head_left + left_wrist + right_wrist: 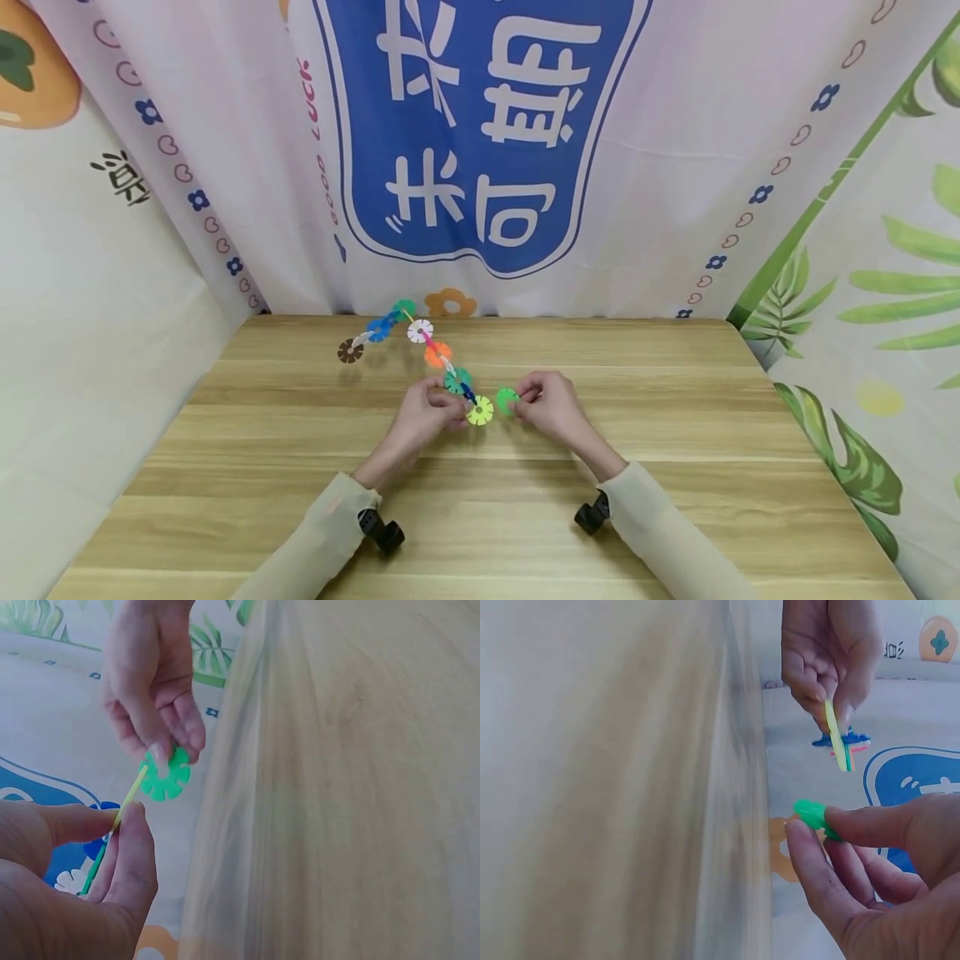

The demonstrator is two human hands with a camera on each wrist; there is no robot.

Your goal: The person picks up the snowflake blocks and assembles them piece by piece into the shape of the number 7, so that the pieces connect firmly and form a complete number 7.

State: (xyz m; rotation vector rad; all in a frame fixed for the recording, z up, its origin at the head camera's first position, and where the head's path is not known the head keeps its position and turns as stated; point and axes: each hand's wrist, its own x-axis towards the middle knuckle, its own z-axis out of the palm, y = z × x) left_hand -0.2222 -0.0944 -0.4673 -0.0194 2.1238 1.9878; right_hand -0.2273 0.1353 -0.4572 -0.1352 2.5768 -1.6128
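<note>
My left hand pinches a yellow notched interlocking disc between thumb and fingers. It forms the near end of a chain of slotted plastic discs. Behind it come dark blue, teal, white and orange discs, then the chain bends at a green disc and runs down to a brown one at the far left. A loose bright green disc is held by my right hand at its edge, just right of the yellow disc. In the left wrist view the yellow disc stands edge-on, its tip overlapping the green one.
Under both hands lies a wood-grain table. A printed curtain hangs along its back edge, with more printed cloth at both sides. Small black cameras sit on the left wrist and right wrist.
</note>
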